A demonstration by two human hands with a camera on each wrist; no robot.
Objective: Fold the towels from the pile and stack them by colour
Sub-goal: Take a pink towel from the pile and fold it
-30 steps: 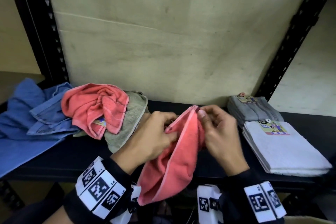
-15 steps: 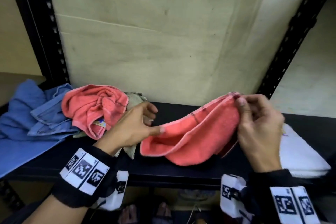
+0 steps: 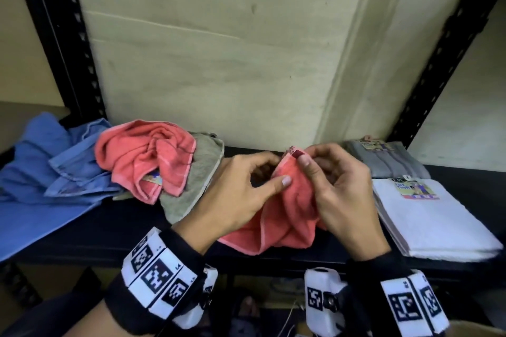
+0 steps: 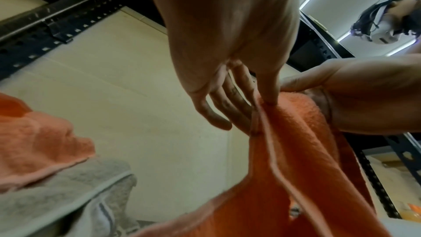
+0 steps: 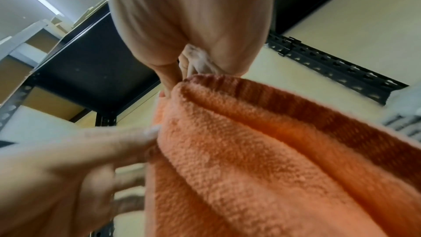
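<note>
Left hand (image 3: pixel 241 197) and right hand (image 3: pixel 342 194) meet at frame centre in the head view, both on the coral towel (image 3: pixel 290 216). Left thumb presses the towel's upper edge from the left, with the fingers curled behind the cloth; the left wrist view shows a hem pinched between thumb and fingers. Right hand pinches the top corner, thumb in front, fingers curled behind. The towel hangs bunched from the two grips, its lower end resting on the black shelf (image 3: pixel 115 230) near the front edge.

Left of centre: the pile (image 3: pixel 153 161). A second coral towel, crumpled, lies on top of a grey towel (image 3: pixel 197 180), which touches the left forearm. Further left, blue towels (image 3: pixel 41 186) spread to the frame edge, one draping over the shelf front.

Right of the hands: a folded white towel (image 3: pixel 432 224) with a printed label, lying flat. Behind it, touching, a folded grey stack (image 3: pixel 388 159), also labelled.

Behind: pale wall panel (image 3: pixel 219 63) between black perforated uprights (image 3: pixel 60 35).
</note>
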